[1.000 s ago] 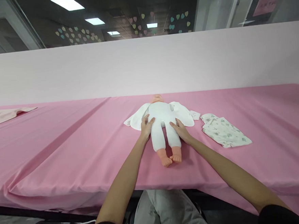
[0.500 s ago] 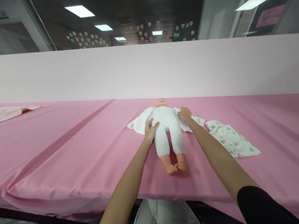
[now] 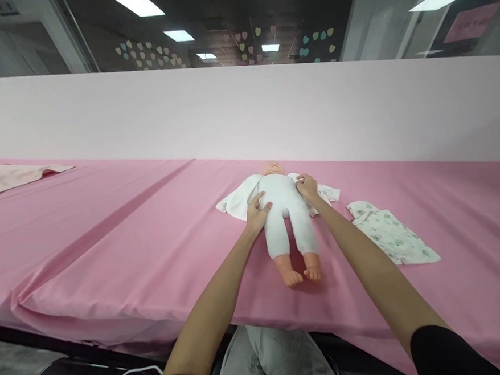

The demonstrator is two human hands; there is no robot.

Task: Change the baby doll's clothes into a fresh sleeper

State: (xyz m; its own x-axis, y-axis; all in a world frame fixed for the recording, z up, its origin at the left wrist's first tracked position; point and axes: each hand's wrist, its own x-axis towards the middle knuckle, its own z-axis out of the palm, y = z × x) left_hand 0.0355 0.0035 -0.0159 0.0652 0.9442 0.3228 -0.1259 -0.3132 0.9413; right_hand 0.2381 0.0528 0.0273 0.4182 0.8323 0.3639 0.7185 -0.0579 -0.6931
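A baby doll point(image 3: 287, 216) in white trousers lies on its back on the pink table point(image 3: 129, 241), head away from me, bare feet toward me. An open white garment point(image 3: 236, 201) is spread under it. My left hand point(image 3: 257, 211) rests on the doll's left hip, fingers apart. My right hand point(image 3: 307, 187) is at the doll's right shoulder, fingers pinched on the white garment's edge.
A folded printed cloth point(image 3: 390, 232) lies to the right of the doll. A pale peach cloth point(image 3: 5, 176) lies at the far left of the table. A pale pink partition point(image 3: 245, 113) runs along the table's back. My grey-trousered lap shows below the near edge.
My right hand has moved from the doll's right thigh up to its shoulder and closed on the garment there. My left hand has stayed on the hip.
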